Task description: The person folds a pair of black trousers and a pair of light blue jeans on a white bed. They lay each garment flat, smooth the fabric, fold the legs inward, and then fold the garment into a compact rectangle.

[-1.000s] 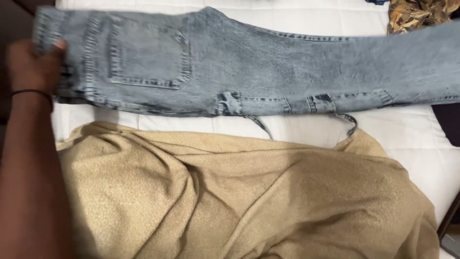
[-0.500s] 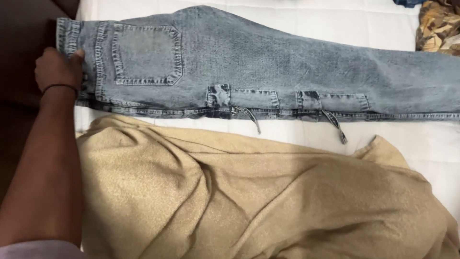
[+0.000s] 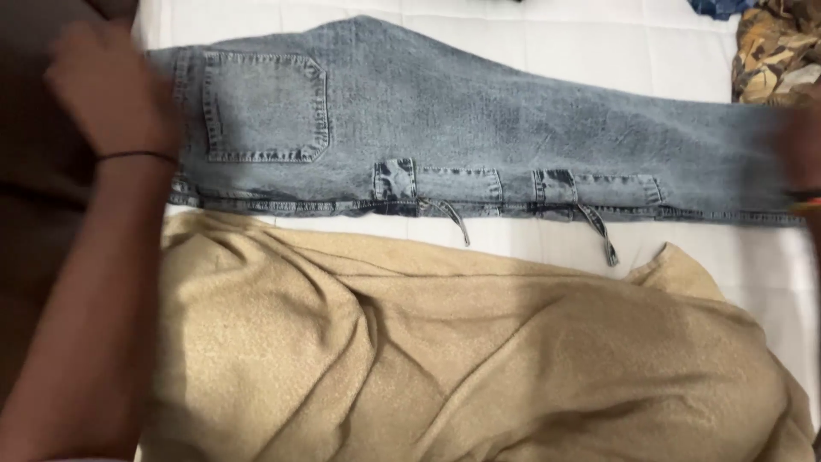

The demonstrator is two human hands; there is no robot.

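We hold pale blue jeans (image 3: 479, 137) flat along the bed's (image 3: 599, 51) far edge, left hand (image 3: 111, 90) gripping the waistband, blurred right hand (image 3: 804, 158) at the hem, grip unclear, tan cloth (image 3: 470, 359) nearer.

big tan fleece-looking blanket (image 3: 479, 359) takes up most of the lower half, all rumpled with deep folds; it's lying on a white quilted bedsheet (image 3: 547, 26) that shows along the top and down the right side; top right corner has a crumpled brown and yellow patterned cloth (image 3: 774, 56) on the sheet; just beside it, a scrap of blue fabric (image 3: 714, 7) cut off by the edge
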